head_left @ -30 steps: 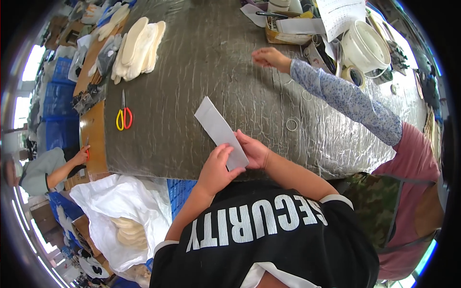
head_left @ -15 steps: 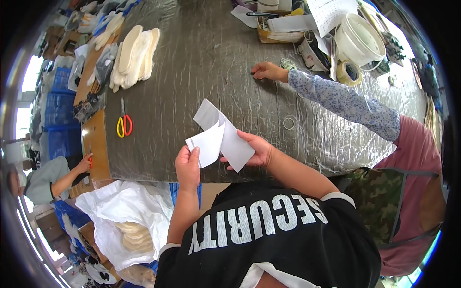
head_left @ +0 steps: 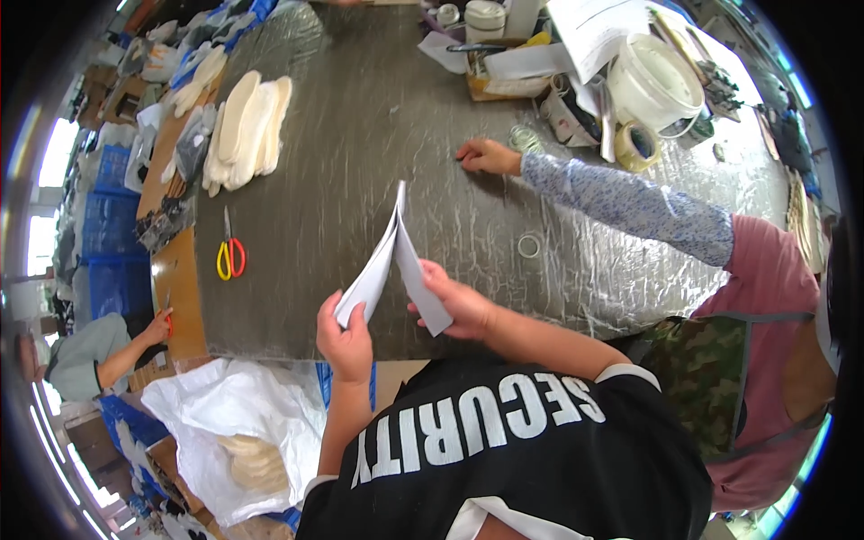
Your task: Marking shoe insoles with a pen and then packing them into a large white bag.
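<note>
A small stack of white paper sheets [head_left: 372, 274] hangs between my hands above the near part of the table, fanned apart into two leaves that meet at the far end. My left hand [head_left: 346, 337] pinches the lower left corner, thumb on top. With my right hand [head_left: 454, 301] I grip the right-hand leaf, fingers curled around its outer edge. The sheets are tilted up on edge, so any print on them is hidden.
On the dark, film-covered table [head_left: 315, 225] lie scissors [head_left: 232, 256] and long cream fabric pieces [head_left: 247, 130]. A co-worker's hand [head_left: 490, 157] rests there, near a tape roll [head_left: 637, 147] and white bucket [head_left: 655, 85]. A white plastic sack [head_left: 193, 405] stands lower left; another person's hand [head_left: 157, 326] is far left.
Both leaves of paper have swung more upright and come closer together. My right hand has shifted slightly left, and my left hand slightly down. The co-worker's hand looks nearly unmoved.
</note>
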Demonstrator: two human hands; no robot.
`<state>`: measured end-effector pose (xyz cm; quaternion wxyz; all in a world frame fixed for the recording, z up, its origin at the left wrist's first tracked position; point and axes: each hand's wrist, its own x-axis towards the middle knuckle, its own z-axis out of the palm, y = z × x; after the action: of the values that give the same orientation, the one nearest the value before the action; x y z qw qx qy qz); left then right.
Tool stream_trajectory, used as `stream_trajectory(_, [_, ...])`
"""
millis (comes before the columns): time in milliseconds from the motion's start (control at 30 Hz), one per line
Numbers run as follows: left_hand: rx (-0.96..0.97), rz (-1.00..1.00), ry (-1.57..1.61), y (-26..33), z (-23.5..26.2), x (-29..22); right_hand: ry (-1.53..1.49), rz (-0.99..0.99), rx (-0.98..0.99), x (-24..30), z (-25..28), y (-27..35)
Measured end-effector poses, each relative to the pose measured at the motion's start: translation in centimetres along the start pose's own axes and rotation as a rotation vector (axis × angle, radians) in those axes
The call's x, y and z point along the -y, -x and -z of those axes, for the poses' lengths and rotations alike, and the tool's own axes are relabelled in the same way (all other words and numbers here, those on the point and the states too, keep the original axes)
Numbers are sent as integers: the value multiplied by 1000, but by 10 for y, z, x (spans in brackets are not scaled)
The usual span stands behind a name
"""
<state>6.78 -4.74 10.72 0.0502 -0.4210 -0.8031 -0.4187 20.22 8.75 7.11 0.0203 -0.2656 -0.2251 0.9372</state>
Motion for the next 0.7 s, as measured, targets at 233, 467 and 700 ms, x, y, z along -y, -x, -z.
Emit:
stream_trajectory(233, [32, 638, 438, 28, -21, 25, -305, 2, -169, -22, -1, -18])
stream_trajectory(467, [3, 615, 330, 30, -28, 27, -319, 0, -456, -22, 7, -35])
stream_trajectory(700, [123, 359, 126, 26, -16, 24, -408, 88, -395, -6, 49, -57])
